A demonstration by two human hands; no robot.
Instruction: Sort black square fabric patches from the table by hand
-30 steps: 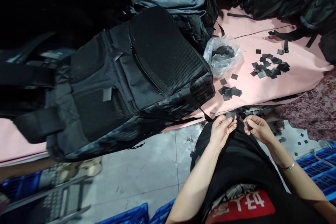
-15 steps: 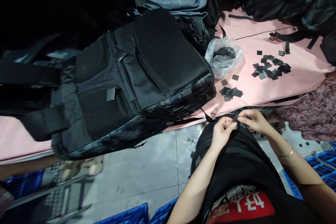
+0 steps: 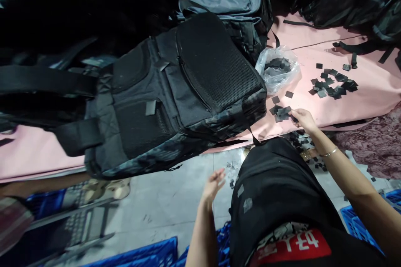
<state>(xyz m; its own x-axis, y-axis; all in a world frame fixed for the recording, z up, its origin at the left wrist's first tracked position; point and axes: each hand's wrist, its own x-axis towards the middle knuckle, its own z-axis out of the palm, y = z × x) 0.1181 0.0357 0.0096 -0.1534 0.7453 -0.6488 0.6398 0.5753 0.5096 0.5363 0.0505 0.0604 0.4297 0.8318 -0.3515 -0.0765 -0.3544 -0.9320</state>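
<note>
At the pink table's edge, my right hand (image 3: pixel 303 120) is closed, thumb and fingers pinching a dark square piece (image 3: pixel 293 117) beside a small pile of black squares (image 3: pixel 280 112). My left hand (image 3: pixel 213 184) is away from the table, over the floor to the left of my lap. Its fingers are smeared by motion, and whether it holds anything does not show. A black backpack (image 3: pixel 206 62) lies on the table with its mesh back panel up. One grey square (image 3: pixel 151 108) rests on its lower mesh pad.
A clear plastic bag (image 3: pixel 275 85) of dark squares stands beside the backpack. More loose squares (image 3: pixel 336 85) lie to its right on the pink cloth (image 3: pixel 313 110). Blue crates (image 3: pixel 150 254) are on the floor. A person's patterned clothing (image 3: pixel 372 142) shows at the right.
My hands, together over my lap before with a small dark piece between them, are now apart. The right reached forward to the pile; the left swung left and down. The view shifted slightly.
</note>
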